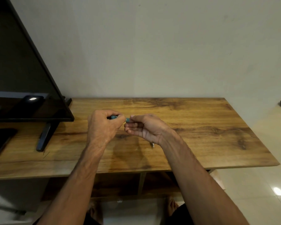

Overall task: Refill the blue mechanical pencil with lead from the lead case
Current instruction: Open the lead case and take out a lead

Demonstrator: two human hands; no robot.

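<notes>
Both hands hover close together over the wooden table [193,127]. My right hand [146,129] is closed around the blue mechanical pencil [127,120]. The pencil's blue back end sticks out past the fingertips toward the left, and its metal tip [152,145] pokes out below the wrist. My left hand [102,125] pinches a small blue-green piece [113,117] between thumb and fingers, a short gap from the pencil's end. Most of that piece is hidden, so I cannot tell whether it is the lead case or a cap.
A black flat screen [23,78] stands at the left on a dark foot [45,137]. A dark flat device [0,137] lies at the left table edge. Open shelves [141,184] sit under the tabletop, with pale floor tiles [258,184] to the right.
</notes>
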